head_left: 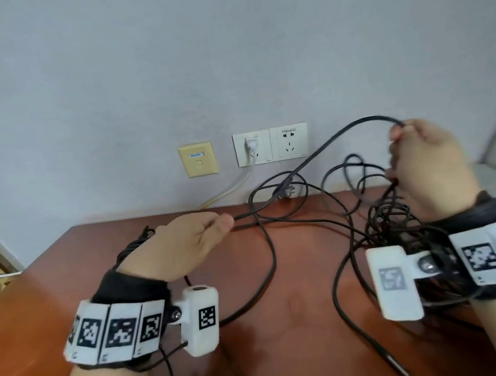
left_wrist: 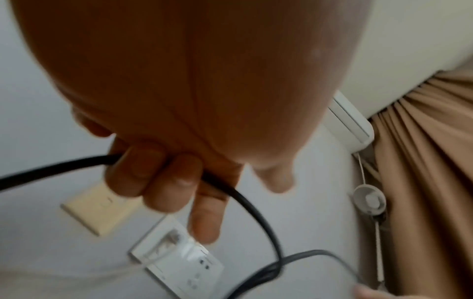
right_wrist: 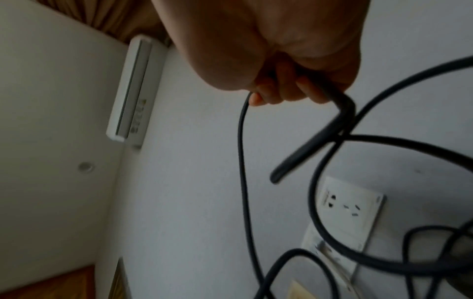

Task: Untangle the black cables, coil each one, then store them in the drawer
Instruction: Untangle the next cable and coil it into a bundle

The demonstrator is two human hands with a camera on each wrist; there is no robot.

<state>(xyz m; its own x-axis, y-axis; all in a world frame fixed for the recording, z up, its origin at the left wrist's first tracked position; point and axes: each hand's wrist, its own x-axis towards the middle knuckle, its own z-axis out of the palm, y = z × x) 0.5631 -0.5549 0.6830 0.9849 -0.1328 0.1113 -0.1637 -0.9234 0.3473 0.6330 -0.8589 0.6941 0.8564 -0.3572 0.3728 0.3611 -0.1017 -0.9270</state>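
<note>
Several black cables lie tangled on the brown table (head_left: 301, 272), densest in a heap (head_left: 392, 221) under my right wrist. One black cable (head_left: 312, 159) stretches from my left hand (head_left: 222, 221) up to my raised right hand (head_left: 397, 137). In the left wrist view my left hand's fingers (left_wrist: 153, 182) are curled round this cable (left_wrist: 51, 172). In the right wrist view my right hand's fingers (right_wrist: 279, 89) grip a bent stretch of cable (right_wrist: 340, 113), with loops hanging below. A black plug (head_left: 285, 190) hangs in the loops near the table's back edge. No drawer is in view.
On the wall behind the table are a double white socket plate (head_left: 289, 141) with a white plug (head_left: 250, 144) in it, and a beige data plate (head_left: 198, 159). A beige curtain (left_wrist: 422, 141) and a wall air conditioner (right_wrist: 133, 89) show in the wrist views.
</note>
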